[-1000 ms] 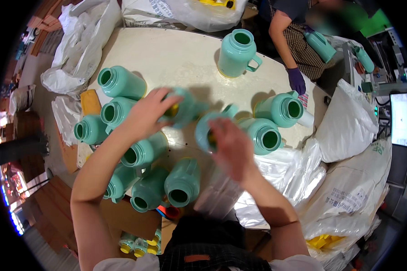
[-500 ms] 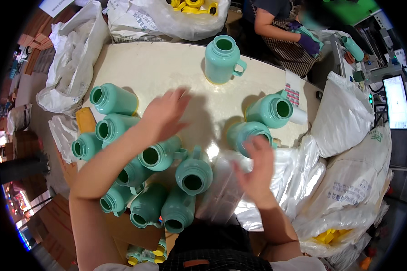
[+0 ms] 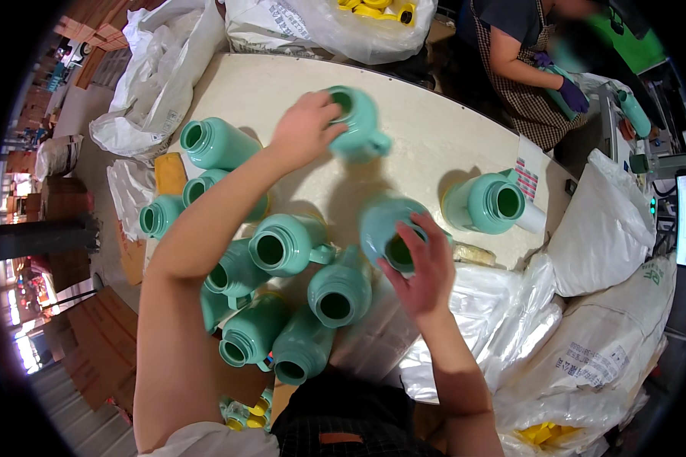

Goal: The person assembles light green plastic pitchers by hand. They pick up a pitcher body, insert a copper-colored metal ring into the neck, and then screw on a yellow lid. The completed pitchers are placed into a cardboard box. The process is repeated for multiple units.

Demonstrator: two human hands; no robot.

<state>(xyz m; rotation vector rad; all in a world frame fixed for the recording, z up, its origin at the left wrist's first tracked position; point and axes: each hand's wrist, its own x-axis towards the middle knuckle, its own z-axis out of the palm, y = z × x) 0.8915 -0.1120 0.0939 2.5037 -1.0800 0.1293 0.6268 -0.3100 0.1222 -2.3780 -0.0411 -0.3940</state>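
Note:
My left hand point(image 3: 306, 131) reaches to the far middle of the table. Its fingers are closed on the neck of a teal jug point(image 3: 360, 131), which is slightly blurred and tilted. Nearer to me, my right hand point(image 3: 425, 266) grips a second teal jug point(image 3: 385, 221) around its dark open mouth. That jug is blurred too, and the fingers cover part of its rim. To the right stands another open-mouthed teal jug point(image 3: 476, 202) with a side handle. Several more lie or lean together at the left and front, among them a jug point(image 3: 286, 244) below my left forearm.
Clear plastic sleeves point(image 3: 465, 305) lie at the table's front right, beside white sacks point(image 3: 602, 228). A bag of yellow parts point(image 3: 373, 38) stands beyond the far edge, and a white sack point(image 3: 160, 84) is at the far left. A co-worker with purple gloves point(image 3: 572, 97) holds a teal piece.
My left hand has moved away from me and taken hold of the far jug, which now tilts. My right hand has closed on the near right jug and shifted it left. The view has swung slightly.

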